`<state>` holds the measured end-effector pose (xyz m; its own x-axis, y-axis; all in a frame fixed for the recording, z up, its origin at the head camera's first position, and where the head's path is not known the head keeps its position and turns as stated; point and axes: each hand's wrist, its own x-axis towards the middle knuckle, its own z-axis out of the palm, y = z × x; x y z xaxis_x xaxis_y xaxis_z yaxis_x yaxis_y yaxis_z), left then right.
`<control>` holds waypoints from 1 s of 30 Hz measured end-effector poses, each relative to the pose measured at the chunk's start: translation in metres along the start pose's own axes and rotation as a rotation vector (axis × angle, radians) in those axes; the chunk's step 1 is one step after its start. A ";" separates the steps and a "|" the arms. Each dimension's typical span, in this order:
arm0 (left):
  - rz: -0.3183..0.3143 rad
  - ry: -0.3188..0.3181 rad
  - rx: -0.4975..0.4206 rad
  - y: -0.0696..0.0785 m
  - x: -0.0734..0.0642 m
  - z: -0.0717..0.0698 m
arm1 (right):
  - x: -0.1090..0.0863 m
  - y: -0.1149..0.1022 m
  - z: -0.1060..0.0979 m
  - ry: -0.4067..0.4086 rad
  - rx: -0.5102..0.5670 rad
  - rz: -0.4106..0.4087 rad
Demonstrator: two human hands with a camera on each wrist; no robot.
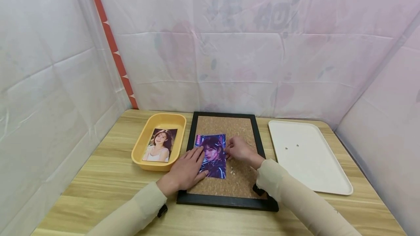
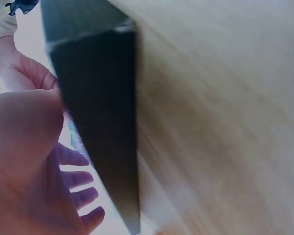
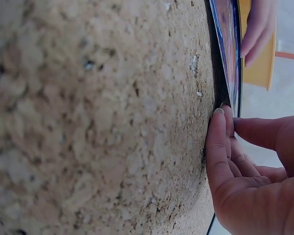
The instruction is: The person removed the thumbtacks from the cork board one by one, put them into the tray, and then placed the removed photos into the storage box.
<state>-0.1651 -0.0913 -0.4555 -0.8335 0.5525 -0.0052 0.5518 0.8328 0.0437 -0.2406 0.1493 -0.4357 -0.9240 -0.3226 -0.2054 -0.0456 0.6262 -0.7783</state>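
Observation:
A purple-blue picture card (image 1: pixel 214 165) with a neon-style portrait lies over the left middle of a black-framed corkboard (image 1: pixel 241 125). My left hand (image 1: pixel 185 170) rests on the card's left side, fingers straight and spread. In the left wrist view the left hand (image 2: pixel 24 161) appears beside the board's dark frame (image 2: pixel 98 98). At the card's right edge, my right hand (image 1: pixel 241 150) pinches it. The right wrist view shows the right hand (image 3: pixel 255 181) with its thumb on the card's face and fingertips at its underside, close to the cork (image 3: pixel 112 122); the card's edge (image 3: pixel 225 44) stands slightly raised there.
Left of the board stands a yellow tray (image 1: pixel 136 154) holding another portrait card (image 1: pixel 159 145). A white tray (image 1: pixel 315 166) lies to the right, with two tiny dark items (image 1: pixel 286 148) on it. Pale fabric walls (image 1: pixel 236 65) surround the wooden table (image 1: pixel 95 177).

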 end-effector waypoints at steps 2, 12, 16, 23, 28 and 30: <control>0.018 0.019 0.001 0.001 0.000 -0.002 | 0.000 -0.001 0.000 -0.004 0.007 0.009; 0.084 0.093 -0.051 -0.006 -0.007 -0.021 | 0.004 0.003 -0.001 -0.013 0.023 0.002; 0.065 0.121 -0.037 -0.016 -0.013 -0.028 | 0.004 0.003 0.000 -0.006 0.031 0.009; -0.010 0.175 -0.045 -0.039 -0.032 -0.038 | 0.004 0.001 0.000 -0.013 0.022 -0.003; -0.079 0.236 -0.060 -0.056 -0.047 -0.045 | 0.002 0.001 -0.001 -0.011 0.036 0.000; -0.104 0.248 -0.069 -0.064 -0.052 -0.046 | 0.002 0.001 -0.002 -0.015 0.047 -0.003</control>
<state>-0.1585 -0.1752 -0.4120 -0.8716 0.4322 0.2314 0.4670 0.8755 0.1242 -0.2432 0.1505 -0.4361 -0.9179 -0.3357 -0.2114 -0.0304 0.5908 -0.8062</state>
